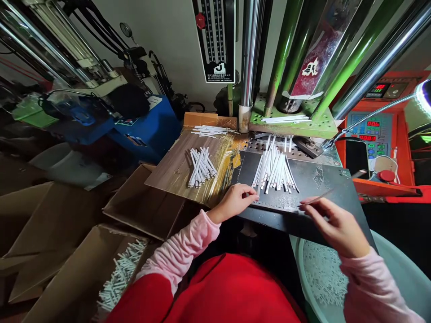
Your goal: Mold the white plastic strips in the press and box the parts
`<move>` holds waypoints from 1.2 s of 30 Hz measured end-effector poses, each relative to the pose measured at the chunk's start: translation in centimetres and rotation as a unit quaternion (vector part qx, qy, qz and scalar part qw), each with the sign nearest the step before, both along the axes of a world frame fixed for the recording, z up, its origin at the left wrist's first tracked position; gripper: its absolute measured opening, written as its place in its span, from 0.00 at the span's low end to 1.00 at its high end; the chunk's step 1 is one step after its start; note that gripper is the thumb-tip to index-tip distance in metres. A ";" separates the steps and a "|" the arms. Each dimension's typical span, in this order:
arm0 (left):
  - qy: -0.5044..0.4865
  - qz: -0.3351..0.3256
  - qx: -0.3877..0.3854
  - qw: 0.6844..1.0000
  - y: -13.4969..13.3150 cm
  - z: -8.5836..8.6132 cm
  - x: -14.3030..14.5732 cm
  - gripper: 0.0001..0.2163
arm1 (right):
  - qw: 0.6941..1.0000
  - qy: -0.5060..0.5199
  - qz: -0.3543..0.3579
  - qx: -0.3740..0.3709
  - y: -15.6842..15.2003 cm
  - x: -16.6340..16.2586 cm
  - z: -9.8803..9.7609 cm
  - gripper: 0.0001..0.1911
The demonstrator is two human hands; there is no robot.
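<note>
My left hand [237,200] is at the left front edge of a black plate [316,179], thumb and fingertips pinched together at the near end of a white strip. A fanned pile of flat white strips [278,170] lies on this plate just beyond my fingers, their near ends darker. In my right hand [332,217] is a thin, pointed tool [319,197], perhaps tweezers, held between thumb and fingers over the plate's right front part. Its exact kind is hard to make out. A second bundle of white strips [202,168] rests on the wood-patterned board to the left.
Behind the plate stands a press with green rods [283,58] and a green platen [292,123]. An orange control box [397,121] and a phone [357,157] are at the right. Below are a tub of small pieces [301,269] and a cardboard box [67,278] holding more strips.
</note>
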State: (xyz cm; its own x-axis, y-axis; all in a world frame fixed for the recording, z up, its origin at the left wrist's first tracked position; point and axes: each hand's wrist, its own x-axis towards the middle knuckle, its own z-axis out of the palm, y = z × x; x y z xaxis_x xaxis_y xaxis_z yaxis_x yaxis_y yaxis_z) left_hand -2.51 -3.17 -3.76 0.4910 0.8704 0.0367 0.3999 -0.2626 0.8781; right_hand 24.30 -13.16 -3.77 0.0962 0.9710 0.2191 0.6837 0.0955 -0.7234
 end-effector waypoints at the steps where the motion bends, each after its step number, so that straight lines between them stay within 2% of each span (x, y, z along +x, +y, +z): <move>1: 0.004 0.005 0.028 1.000 -0.5 -0.2 0.1 0.05 | 0.999 0.024 0.025 0.004 0.3 -1.3 -0.2 0.17; 5: -0.007 0.013 0.081 0.997 -1.4 -0.8 0.5 0.04 | 0.997 0.033 0.061 0.017 1.6 -4.7 -0.9 0.14; 12: 0.010 -0.007 0.131 0.991 -1.6 -1.8 0.5 0.04 | 0.998 -0.033 0.060 0.008 2.4 -5.4 -2.0 0.15; 16: 0.071 -0.029 0.157 0.985 -1.4 -1.0 0.0 0.04 | 0.994 -0.083 0.063 0.026 2.1 -5.6 -2.1 0.14; 20: 0.109 -0.089 0.091 0.986 0.1 0.4 -0.7 0.04 | 0.993 -0.035 0.110 0.013 2.4 -4.0 -1.6 0.14; 21: 0.115 -0.094 0.079 0.986 0.7 0.7 -0.7 0.04 | 0.994 -0.017 0.106 0.007 2.7 -3.2 -1.5 0.15; 23: 0.131 -0.076 0.082 0.985 1.9 1.1 -0.2 0.04 | 0.999 -0.008 0.051 -0.001 3.5 -1.3 -1.4 0.18; 25: 0.164 -0.055 0.110 0.979 3.0 1.3 1.0 0.04 | 0.999 -0.037 -0.025 -0.010 4.6 0.5 -1.6 0.22; 27: 0.207 -0.067 0.132 0.967 3.9 1.3 2.6 0.05 | 0.993 -0.086 -0.070 -0.035 5.8 1.6 -1.8 0.22; 32: 0.295 -0.122 0.138 0.938 5.0 1.7 5.7 0.10 | 0.963 -0.193 -0.097 -0.160 7.6 1.6 -1.9 0.11; 34: 0.317 -0.125 0.139 0.930 5.0 1.9 6.1 0.10 | 0.949 -0.234 -0.101 -0.183 7.4 1.7 -1.5 0.12; 36: 0.344 -0.121 0.137 0.921 4.9 2.2 6.3 0.09 | 0.939 -0.275 -0.109 -0.174 6.9 2.4 -1.0 0.12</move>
State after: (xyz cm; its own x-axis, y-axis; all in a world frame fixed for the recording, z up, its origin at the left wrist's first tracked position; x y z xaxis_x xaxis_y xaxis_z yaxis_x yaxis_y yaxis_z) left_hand 3.80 1.69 -1.54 0.6583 0.7368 -0.1541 0.7379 -0.5911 0.3259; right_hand 26.70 -6.28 -4.73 0.2656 0.9635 -0.0336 0.9393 -0.2664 -0.2163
